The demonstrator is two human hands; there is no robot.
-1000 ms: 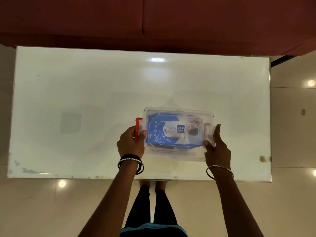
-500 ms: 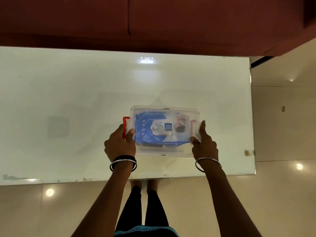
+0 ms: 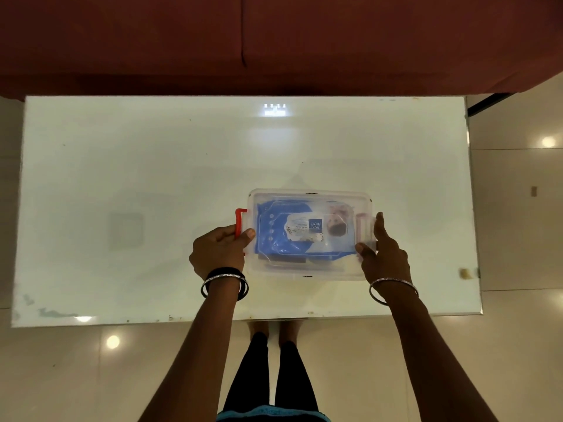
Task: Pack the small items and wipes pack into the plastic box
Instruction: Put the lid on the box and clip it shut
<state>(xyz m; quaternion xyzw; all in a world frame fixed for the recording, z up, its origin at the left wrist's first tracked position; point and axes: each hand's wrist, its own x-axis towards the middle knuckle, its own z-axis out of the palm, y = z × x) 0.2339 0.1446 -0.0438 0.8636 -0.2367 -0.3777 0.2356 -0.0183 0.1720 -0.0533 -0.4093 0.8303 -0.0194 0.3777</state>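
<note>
A clear plastic box (image 3: 309,274) with its lid on rests on the white table (image 3: 152,178), near the front edge. Through the lid I see a blue wipes pack (image 3: 300,231) filling most of the box; smaller items beneath it are hard to make out. My left hand (image 3: 217,249) grips the box's left end, fingers around the red latch (image 3: 239,222), thumb on the lid. My right hand (image 3: 384,251) holds the right end, thumb on the lid's corner, over the pale right latch (image 3: 362,226).
A dark red sofa (image 3: 274,41) runs along the table's far side. Shiny tiled floor (image 3: 518,239) lies to the right and in front. My legs (image 3: 274,376) stand just before the table's front edge. A small beige scrap (image 3: 465,273) sits at the right rim.
Both hands stay on the box's ends and the box has barely moved on the table. The shifts between frames come mainly from the camera swinging sideways.
</note>
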